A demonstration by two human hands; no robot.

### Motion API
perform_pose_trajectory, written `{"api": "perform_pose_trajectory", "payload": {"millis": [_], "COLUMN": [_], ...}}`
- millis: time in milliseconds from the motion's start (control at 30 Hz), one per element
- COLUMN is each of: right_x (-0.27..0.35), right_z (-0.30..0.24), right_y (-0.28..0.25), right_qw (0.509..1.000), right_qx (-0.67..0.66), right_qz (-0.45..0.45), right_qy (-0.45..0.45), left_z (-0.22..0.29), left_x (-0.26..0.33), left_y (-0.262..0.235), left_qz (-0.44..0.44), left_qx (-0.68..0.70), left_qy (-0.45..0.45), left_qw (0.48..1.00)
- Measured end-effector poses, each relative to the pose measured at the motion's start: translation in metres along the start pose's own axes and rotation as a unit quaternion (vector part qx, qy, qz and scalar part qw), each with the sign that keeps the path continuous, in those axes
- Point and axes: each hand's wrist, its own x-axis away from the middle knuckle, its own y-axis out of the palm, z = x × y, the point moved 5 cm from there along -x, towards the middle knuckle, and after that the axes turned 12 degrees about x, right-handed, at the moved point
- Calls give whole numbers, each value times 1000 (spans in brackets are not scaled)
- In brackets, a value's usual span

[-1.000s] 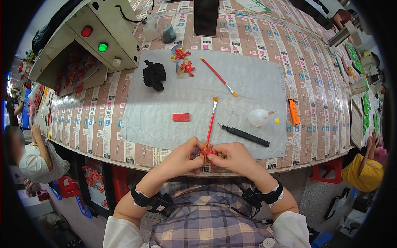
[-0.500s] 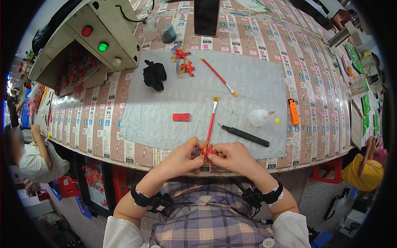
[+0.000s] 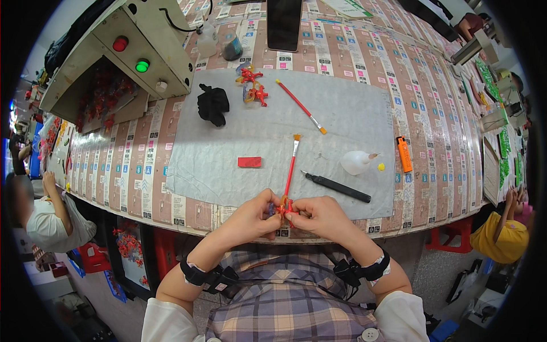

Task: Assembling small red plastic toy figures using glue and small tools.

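At the near edge of the grey mat (image 3: 353, 108), you held a small red and orange piece (image 3: 286, 206) between both hands, your left hand (image 3: 252, 215) and right hand (image 3: 320, 214) closed on it from either side with fingertips pinched tight. A red-handled brush (image 3: 291, 169) lay just beyond your knuckles, its bristles pointing away from you. You appeared to be in the fitting or pressing stage of a small assembly; the next move seemed to call for a steady pinch and fine alignment rather than force. Within reach lay a black knife (image 3: 337, 187), a white glue bottle (image 3: 357, 162), an orange lighter (image 3: 404, 154), a red block (image 3: 249, 162) and a second brush (image 3: 301, 106). Your fingers hid most of the piece, so its shape and any join could not be made out.
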Motion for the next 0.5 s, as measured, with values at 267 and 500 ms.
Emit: {"api": "perform_pose_trajectory", "payload": {"millis": [267,500], "right_x": [-1,0], "right_z": [3,2], "right_y": [3,2], "right_qw": [1000,1000], "right_qx": [-7,-17], "right_qz": [-1,6], "right_qy": [0,-1], "left_z": [-1,-1], "left_x": [-1,0], "left_y": [-1,-2], "left_qz": [1,12], "left_qx": [-16,1], "left_qy": [3,11], "left_qw": [1000,1000]}}
